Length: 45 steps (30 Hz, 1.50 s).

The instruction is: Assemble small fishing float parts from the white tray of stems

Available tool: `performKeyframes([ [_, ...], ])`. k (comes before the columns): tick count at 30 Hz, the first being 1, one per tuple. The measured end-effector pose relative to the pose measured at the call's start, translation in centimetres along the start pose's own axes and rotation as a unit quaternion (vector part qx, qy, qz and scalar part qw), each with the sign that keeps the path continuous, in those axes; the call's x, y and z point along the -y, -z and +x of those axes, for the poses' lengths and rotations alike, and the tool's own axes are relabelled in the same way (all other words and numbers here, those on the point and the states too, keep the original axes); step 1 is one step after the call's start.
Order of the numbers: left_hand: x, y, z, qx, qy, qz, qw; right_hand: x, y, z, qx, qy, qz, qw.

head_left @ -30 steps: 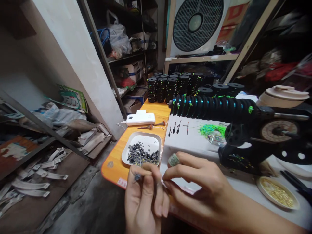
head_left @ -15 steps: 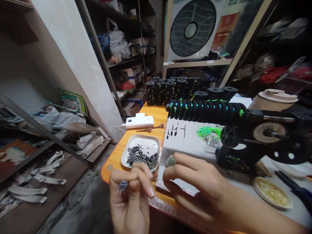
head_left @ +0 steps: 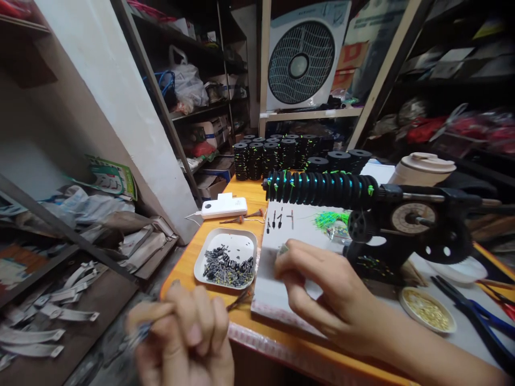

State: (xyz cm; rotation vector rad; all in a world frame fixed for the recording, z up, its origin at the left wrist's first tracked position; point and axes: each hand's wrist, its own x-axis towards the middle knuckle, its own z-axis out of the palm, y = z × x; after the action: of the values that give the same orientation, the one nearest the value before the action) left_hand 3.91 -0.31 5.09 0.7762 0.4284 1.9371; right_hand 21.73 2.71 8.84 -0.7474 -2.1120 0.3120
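My left hand (head_left: pixel 181 335) is low in front of the table edge, blurred by motion, its fingers curled into a fist around something small that I cannot make out. My right hand (head_left: pixel 322 292) rests on the white board (head_left: pixel 265 284), pinching a small greenish piece (head_left: pixel 282 249) between thumb and forefinger. A white tray (head_left: pixel 209 244) with several small dark metal pieces sits just left of the board. Behind the board stands a black winding device (head_left: pixel 402 225) with a rod stacked with black spools (head_left: pixel 317 187).
Stacks of black spools (head_left: pixel 273 153) stand at the back of the orange table (head_left: pixel 245 198). A white power bank (head_left: pixel 224 207), a small dish of gold bits (head_left: pixel 427 316), blue-handled pliers (head_left: pixel 478 316) and a beige lidded container (head_left: pixel 420 169) lie around. Shelves (head_left: pixel 193 107) and a fan (head_left: pixel 301 56) stand behind.
My left hand has pulled down and to the left, away from the right hand, and closed tighter. The right hand has stayed on the board. The view has shifted slightly.
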Motion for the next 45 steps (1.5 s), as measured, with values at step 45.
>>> performKeyframes([
  [45,5.7,-2.1,4.4,0.166,0.232,0.290,0.913,0.3,-1.7,-4.2,0.059,-0.136,-0.140,0.979],
])
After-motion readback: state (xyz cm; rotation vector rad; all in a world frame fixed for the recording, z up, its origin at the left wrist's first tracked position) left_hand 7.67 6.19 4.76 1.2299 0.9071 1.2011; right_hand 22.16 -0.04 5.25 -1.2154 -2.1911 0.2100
